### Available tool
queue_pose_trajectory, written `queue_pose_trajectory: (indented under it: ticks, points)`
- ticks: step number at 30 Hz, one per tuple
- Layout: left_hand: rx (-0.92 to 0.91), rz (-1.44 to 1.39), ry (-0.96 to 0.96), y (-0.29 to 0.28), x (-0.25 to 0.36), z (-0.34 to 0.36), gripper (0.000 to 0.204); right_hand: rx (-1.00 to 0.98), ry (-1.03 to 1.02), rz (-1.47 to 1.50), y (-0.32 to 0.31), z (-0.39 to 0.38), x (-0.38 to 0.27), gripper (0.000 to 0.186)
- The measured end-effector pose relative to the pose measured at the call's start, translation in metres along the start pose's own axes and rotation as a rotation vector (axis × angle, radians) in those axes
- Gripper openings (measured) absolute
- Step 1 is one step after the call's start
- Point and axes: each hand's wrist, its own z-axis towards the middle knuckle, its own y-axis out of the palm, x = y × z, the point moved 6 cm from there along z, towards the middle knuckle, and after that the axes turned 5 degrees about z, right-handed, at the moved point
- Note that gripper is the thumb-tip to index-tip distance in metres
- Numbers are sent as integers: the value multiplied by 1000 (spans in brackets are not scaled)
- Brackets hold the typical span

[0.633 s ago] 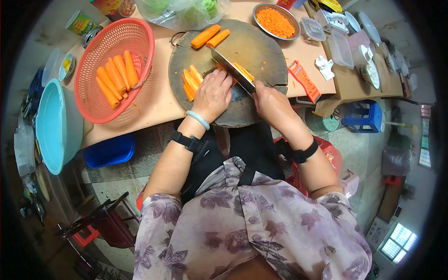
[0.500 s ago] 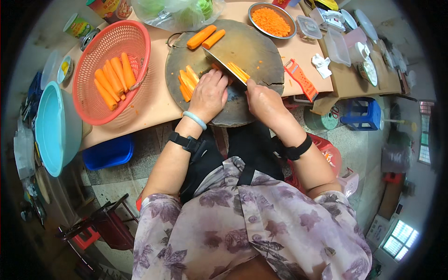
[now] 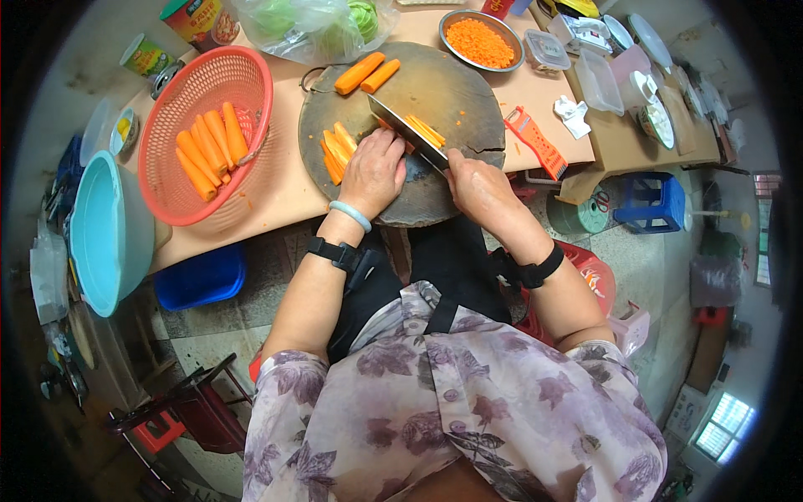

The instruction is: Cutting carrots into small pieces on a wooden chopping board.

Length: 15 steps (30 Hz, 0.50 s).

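On a round wooden chopping board [image 3: 343, 108], my right hand [image 3: 489, 194] grips a cleaver [image 3: 403, 127] by its handle, the blade angled toward the upper left. My left hand [image 3: 372, 171] has its fingers curled down beside the blade, holding a carrot piece [image 3: 410, 147] that is mostly hidden. Cut orange strips [image 3: 425, 129] lie just right of the blade. More carrot pieces [image 3: 339, 149] lie left of my fingers. Two peeled carrots [image 3: 358, 74] rest at the board's back.
A red basket [image 3: 166, 130] of carrots and a cyan basin [image 3: 96, 226] are left. Behind sit bagged cabbage [image 3: 309, 21] and a steel bowl [image 3: 481, 43] of chopped carrot. An orange grater [image 3: 535, 142] and plastic containers [image 3: 598, 84] are right. A blue stool [image 3: 652, 205] stands beyond.
My hands and the cleaver have shifted slightly toward the left within the view, the blade staying beside my left fingers. Both grips look the same.
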Motion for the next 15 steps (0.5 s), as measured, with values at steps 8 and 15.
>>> queue_pose_trajectory:
  ticks: [8,15]
  points:
    - [4,19,8,-1,0,1,30,11,-29,-50,6,23,-9,13]
    - [-9,-12,-19,2,-1,-1,29,58,-61,-17,1,18,-6,13]
